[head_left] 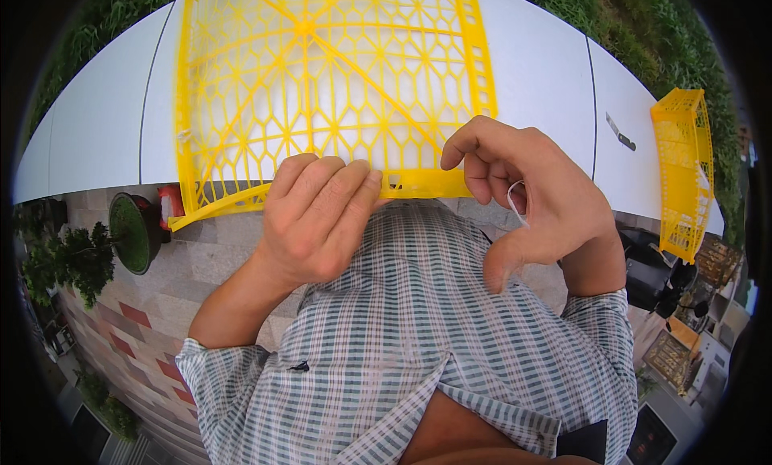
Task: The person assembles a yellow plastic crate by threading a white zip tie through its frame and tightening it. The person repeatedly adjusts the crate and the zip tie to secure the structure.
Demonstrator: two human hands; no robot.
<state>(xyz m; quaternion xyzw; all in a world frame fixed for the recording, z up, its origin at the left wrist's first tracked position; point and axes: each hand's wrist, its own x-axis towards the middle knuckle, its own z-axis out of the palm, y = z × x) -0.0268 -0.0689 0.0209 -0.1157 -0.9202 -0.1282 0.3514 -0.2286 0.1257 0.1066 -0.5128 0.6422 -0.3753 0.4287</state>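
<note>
At the near rim of the yellow crate (305,28), which rests on the counter (547,87), we see the left hand (318,220), fingers clasping it; beside that rim, the right hand (551,192) half-curls about a white strand (509,198), grip unclear. We judge work unfinished, the strand unattached.

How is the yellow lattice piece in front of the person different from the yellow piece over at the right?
The left hand grips the edge of the front piece; no hand touches the right-hand piece. The front piece shows a broad, open lattice, while the right-hand piece shows a narrower face with a more solid stretch. The front piece fills far more of the view than the right-hand piece. Both are yellow with openwork.
</note>
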